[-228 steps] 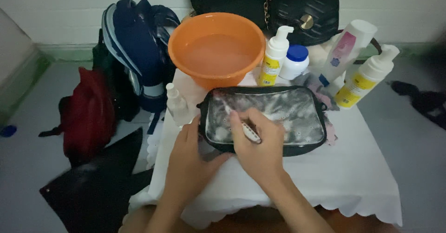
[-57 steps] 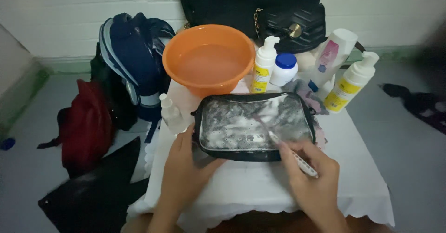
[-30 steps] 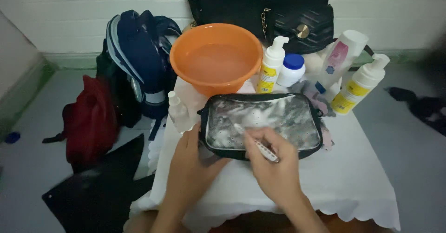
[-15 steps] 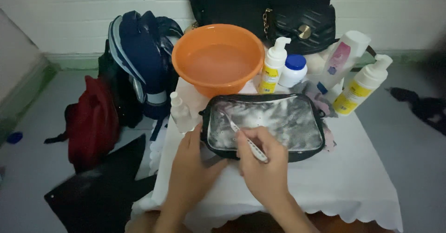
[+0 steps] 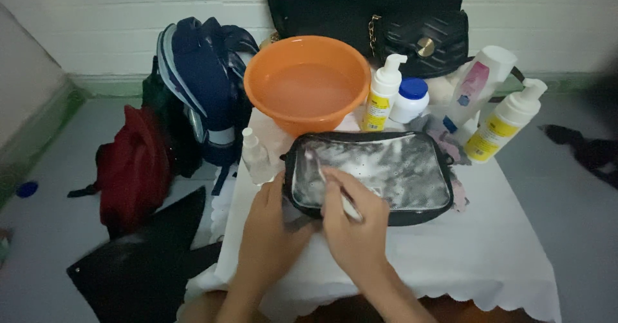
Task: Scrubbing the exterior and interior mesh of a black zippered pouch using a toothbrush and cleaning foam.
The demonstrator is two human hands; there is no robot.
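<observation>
Head view. My left hand [image 5: 270, 233] lies with fingers spread against the near left end of the clear pouch [image 5: 373, 175], bracing it; it grips nothing. My right hand [image 5: 351, 223] is closed around a small brush [image 5: 325, 181], whose tip rests on the pouch's foamy transparent face. The pouch, black-trimmed and lathered white, lies flat near the middle of the bench [image 5: 450, 258], which is covered by a white cloth with a scalloped near edge.

Along the far edge stand an orange basin [image 5: 306, 81] holding water, a yellow-labelled pump bottle [image 5: 381, 101], a white jar with a blue lid [image 5: 409, 99], a white bottle with a pink label [image 5: 479, 78] and a second pump bottle [image 5: 505, 120] toward the far right corner. A small clear spray bottle [image 5: 256, 159] stands at the left edge, just beside the pouch. A black quilted handbag [image 5: 412, 36] sits behind the basin. On the floor to the left lie a navy backpack [image 5: 199, 85] and a red bag [image 5: 132, 168].

Step in hand, as judged: scrubbing the pouch's face. The next stroke calls for steady bracing so the slippery pouch does not slide.
</observation>
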